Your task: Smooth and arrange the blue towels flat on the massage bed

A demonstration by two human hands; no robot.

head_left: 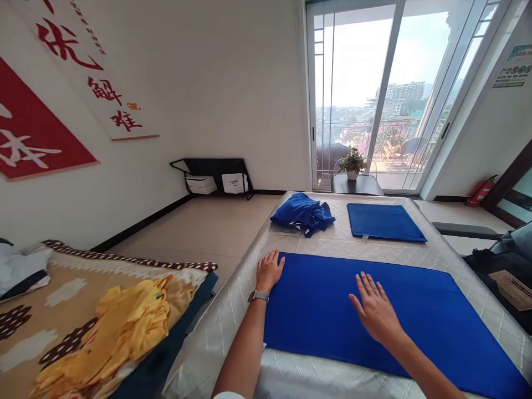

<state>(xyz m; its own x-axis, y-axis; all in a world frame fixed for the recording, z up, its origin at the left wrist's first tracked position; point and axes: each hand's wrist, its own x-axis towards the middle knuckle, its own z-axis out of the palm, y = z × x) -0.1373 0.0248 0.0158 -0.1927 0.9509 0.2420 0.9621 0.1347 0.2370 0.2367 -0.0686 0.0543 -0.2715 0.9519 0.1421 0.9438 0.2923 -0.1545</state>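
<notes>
A long blue cloth (324, 310) lies flat across the plastic-covered mattress (233, 327) in front of me. At its left edge rests my left hand (269, 271), fingers stretched out, with a watch on the wrist. My right hand (376, 310) is spread open over the middle of the cloth, holding nothing; whether its palm touches the fabric I cannot tell. Beyond the cloth, a crumpled blue cloth (302, 213) sits at the far left of the mattress. Beside it, to the right, is a neatly folded blue cloth (384, 221) with a small white tag.
On the left, a patterned bed (70, 288) holds a rumpled yellow garment (137, 316). A small table (361, 184) with a potted plant (352, 163) stands by the window. Dark bags (494, 271) lie right of the mattress; a fire extinguisher (481, 191) is farther back.
</notes>
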